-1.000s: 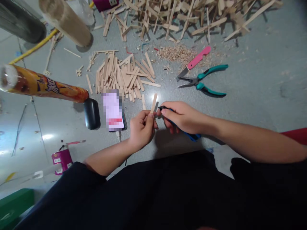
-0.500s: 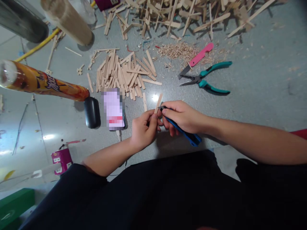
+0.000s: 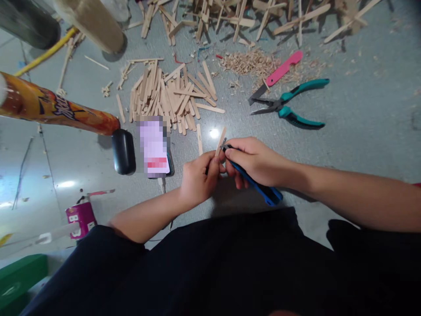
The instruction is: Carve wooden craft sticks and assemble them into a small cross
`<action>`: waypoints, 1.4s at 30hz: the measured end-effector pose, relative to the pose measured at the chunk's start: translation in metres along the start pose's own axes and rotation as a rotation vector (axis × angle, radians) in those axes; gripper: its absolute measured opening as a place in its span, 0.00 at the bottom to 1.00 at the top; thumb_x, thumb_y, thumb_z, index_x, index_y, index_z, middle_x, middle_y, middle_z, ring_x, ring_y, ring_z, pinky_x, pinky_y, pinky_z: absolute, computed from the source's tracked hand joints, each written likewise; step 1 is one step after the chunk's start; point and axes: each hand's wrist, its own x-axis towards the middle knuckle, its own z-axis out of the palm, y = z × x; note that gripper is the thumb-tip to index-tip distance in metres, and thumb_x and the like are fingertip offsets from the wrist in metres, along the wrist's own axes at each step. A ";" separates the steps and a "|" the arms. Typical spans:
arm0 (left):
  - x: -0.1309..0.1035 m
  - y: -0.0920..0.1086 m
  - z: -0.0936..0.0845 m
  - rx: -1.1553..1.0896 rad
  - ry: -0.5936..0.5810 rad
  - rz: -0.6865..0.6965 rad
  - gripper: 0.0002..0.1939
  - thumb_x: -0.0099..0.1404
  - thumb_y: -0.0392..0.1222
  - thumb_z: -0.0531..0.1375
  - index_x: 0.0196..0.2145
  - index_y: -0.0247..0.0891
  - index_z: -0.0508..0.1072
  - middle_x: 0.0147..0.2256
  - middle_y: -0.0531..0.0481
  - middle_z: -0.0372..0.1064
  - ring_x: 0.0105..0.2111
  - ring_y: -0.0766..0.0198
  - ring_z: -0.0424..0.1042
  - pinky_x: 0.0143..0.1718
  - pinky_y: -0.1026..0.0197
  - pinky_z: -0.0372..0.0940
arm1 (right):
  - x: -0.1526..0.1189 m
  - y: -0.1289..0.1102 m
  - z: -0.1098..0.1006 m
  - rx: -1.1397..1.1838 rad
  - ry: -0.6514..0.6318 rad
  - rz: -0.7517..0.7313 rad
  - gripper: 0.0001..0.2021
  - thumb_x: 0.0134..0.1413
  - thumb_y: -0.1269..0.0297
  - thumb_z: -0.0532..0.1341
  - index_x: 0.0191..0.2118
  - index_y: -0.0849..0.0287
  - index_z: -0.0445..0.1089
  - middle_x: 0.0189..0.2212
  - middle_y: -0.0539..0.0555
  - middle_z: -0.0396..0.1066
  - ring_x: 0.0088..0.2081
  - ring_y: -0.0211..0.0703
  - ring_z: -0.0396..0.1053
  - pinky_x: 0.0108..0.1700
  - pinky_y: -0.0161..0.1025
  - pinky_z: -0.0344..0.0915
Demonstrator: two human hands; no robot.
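Between the thumb and fingers of my left hand (image 3: 201, 175) is a wooden craft stick (image 3: 221, 139), its free end pointing up and away. My right hand (image 3: 255, 158) is closed around a blue utility knife (image 3: 259, 186). The knife's short blade (image 3: 225, 144) lies at the stick's right edge, just above my left fingertips. Whether it has cut into the wood is too small to tell. Another craft stick (image 3: 199, 139) lies just beyond my left hand. A pile of craft sticks (image 3: 171, 96) spreads farther back.
Right of the pile lie teal-handled pliers (image 3: 279, 104), a pink knife (image 3: 284, 69) and wood shavings (image 3: 248, 61). Crossed-stick pieces (image 3: 237, 19) stand at the back. On the left are a phone (image 3: 154, 147), a black case (image 3: 123, 151), an orange can (image 3: 59, 105) and a purple socket block (image 3: 81, 219).
The view has shifted slightly, so objects on the table sit a little differently in frame. Both hands keep their hold, and the blade stays by the stick with little visible movement.
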 end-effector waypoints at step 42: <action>0.000 -0.007 -0.008 -0.381 -0.131 -0.192 0.16 0.85 0.50 0.58 0.44 0.40 0.81 0.23 0.56 0.67 0.21 0.70 0.63 0.23 0.64 0.60 | 0.006 -0.018 -0.022 0.056 -0.185 0.128 0.11 0.74 0.66 0.58 0.35 0.54 0.70 0.22 0.48 0.72 0.15 0.40 0.71 0.16 0.35 0.62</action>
